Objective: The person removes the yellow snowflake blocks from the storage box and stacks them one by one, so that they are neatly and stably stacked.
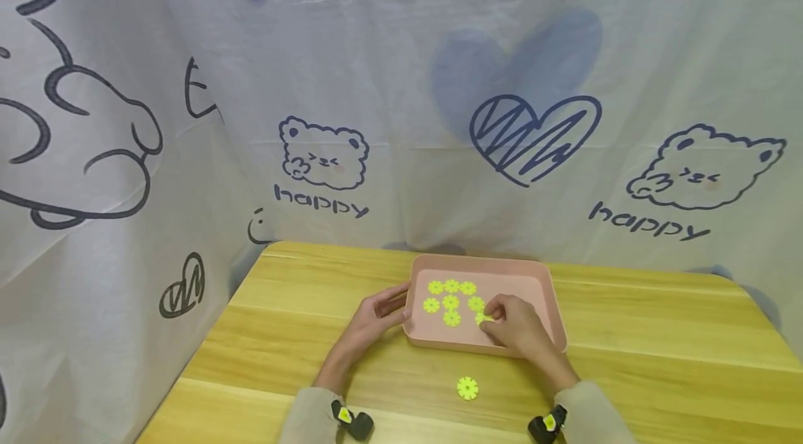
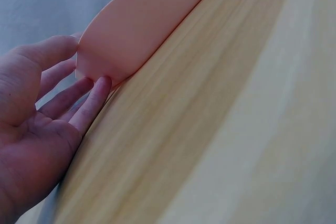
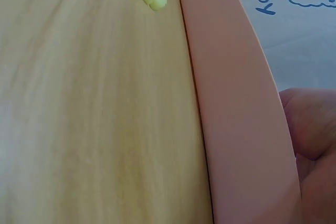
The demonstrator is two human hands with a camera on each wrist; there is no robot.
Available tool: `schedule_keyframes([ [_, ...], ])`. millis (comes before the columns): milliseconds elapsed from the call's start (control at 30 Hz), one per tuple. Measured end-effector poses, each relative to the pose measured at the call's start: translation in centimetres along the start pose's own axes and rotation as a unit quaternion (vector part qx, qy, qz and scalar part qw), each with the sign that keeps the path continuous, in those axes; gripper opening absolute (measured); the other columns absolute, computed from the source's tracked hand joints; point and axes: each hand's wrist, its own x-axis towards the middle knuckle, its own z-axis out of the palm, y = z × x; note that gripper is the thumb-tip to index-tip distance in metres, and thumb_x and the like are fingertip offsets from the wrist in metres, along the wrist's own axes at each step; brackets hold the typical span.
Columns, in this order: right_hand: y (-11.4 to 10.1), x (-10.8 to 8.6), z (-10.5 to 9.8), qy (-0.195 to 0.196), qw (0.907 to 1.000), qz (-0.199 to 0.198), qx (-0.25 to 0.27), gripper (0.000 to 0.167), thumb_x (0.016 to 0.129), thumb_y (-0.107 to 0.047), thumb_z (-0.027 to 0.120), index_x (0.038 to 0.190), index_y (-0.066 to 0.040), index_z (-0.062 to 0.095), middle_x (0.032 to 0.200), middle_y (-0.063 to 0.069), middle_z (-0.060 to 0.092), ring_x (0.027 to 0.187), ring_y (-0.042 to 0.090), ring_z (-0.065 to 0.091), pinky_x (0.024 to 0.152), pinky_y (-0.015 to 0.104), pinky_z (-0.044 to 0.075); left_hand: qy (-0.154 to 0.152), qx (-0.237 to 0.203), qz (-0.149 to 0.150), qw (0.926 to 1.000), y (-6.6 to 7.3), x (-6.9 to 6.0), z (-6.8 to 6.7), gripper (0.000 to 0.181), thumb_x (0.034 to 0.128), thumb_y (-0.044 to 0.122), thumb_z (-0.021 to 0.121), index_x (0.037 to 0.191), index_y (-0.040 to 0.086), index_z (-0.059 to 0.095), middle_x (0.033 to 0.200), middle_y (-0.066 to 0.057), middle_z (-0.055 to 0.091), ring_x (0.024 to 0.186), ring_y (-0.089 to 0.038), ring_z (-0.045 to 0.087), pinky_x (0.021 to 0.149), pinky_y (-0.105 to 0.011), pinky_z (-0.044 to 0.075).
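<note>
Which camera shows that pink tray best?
The head view: it shows the pink tray from above, inside and nearly whole, though the right hand covers part. The left wrist view mostly shows an outer corner; the right wrist view, one outer side.

The tray (image 1: pixel 517 285) is pink, discs (image 1: pixel 467 394) yellow-green, table (image 1: pixel 295 311) yellow and wood-grained, cloth (image 1: pixel 401 81) white with blue hearts (image 1: pixel 564 47).

My head view looks forward and down across the yellow-brown, wood-grained counter (image 1: pixel 301 311). My 2 wrist views, low and tilted, closely face the shallow, pink, rectangular tray (image 1: pixel 458 347); all 3 share tray and counter.
</note>
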Motion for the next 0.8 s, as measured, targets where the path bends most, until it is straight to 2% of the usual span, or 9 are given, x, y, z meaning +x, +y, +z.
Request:
schedule_keyframes([
  [333,-0.1,0.1,-0.4,-0.007,0.9998,0.017,-0.001,0.022,0.083,-0.006,0.083,0.1,0.0,0.07,0.088,0.006,0.061,0.08,0.02,0.054,0.072,0.035,0.051,-0.002,0.01,0.0,0.9999,0.2,0.0,0.0,0.058,0.0991,0.003,0.067,0.152,0.0,0.046,0.157,-0.018,0.044,0.143,-0.036,0.044,0.113,-0.038,0.042],
  [533,0.2,-0.1,-0.3,-0.01,0.9999,0.001,0.006,0.024,0.08,-0.005,0.082,0.099,-0.001,0.067,0.086,0.005,0.059,0.078,0.018,0.053,0.07,0.032,0.049,-0.001,0.009,-0.001,1.0,0.0,-0.1,0.0,0.058,0.099,0.004,0.067,0.152,0.0,0.046,0.157,-0.019,0.044,0.143,-0.037,0.044,0.113,-0.038,0.042],
  [667,0.7,-0.1,-0.2,-0.009,0.9994,-0.014,0.03,0.024,0.085,0.0,0.078,0.101,-0.004,0.061,0.082,0.004,0.056,0.073,0.016,0.051,0.066,0.029,0.045,-0.006,0.01,0.002,0.9999,-0.1,-0.1,0.0,0.057,0.0996,0.004,0.066,0.153,-0.001,0.045,0.157,-0.02,0.043,0.143,-0.037,0.043,0.113,-0.037,0.043],
  [800,1.2,0.0,-0.1,0.011,0.998,-0.04,0.048,0.018,0.09,0.003,0.071,0.102,-0.006,0.061,0.08,0.002,0.057,0.071,0.014,0.052,0.065,0.027,0.045,-0.008,0.004,0.012,0.9999,-0.1,-0.1,0.0,0.057,0.1003,0.003,0.065,0.153,-0.002,0.044,0.157,-0.021,0.043,0.144,-0.037,0.043,0.113,-0.036,0.042],
])
